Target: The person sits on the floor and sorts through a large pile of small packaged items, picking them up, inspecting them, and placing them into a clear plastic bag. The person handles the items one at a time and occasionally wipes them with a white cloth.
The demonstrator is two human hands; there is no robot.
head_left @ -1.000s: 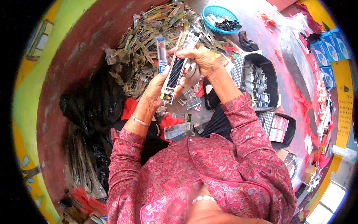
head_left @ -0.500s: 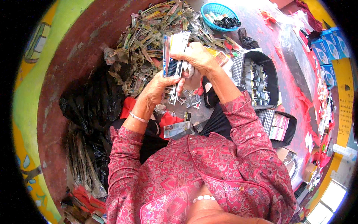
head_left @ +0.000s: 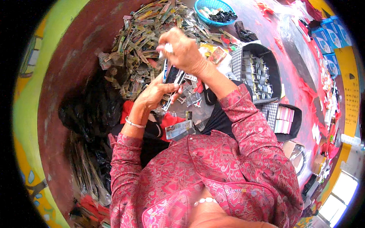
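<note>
My left hand (head_left: 155, 93) is closed round a slim, long package (head_left: 173, 74) with a black dotted face and clear edges, held upright over my lap. Directly above the package's top end is my right hand (head_left: 180, 49), its fingers bent inward. Something small and white (head_left: 168, 48) shows at those fingers; whether it is held or wrapped on a finger I cannot tell. Small silver-and-clear pieces (head_left: 190, 98) lie below the hands. A flat pale packet (head_left: 178, 129) rests near my lap.
Ahead spreads a large heap of narrow packages (head_left: 144, 34), with a blue basket (head_left: 197, 11) beyond it. To the right stand a checked box of metallic pieces (head_left: 279, 64) and a smaller box of pink-and-white cards (head_left: 298, 123). Black plastic bags (head_left: 85, 110) lie at left.
My right hand has come away from the package's side and risen above its top, fingers curled. The pale card at the package's top no longer shows. My left hand keeps hold, slightly lower.
</note>
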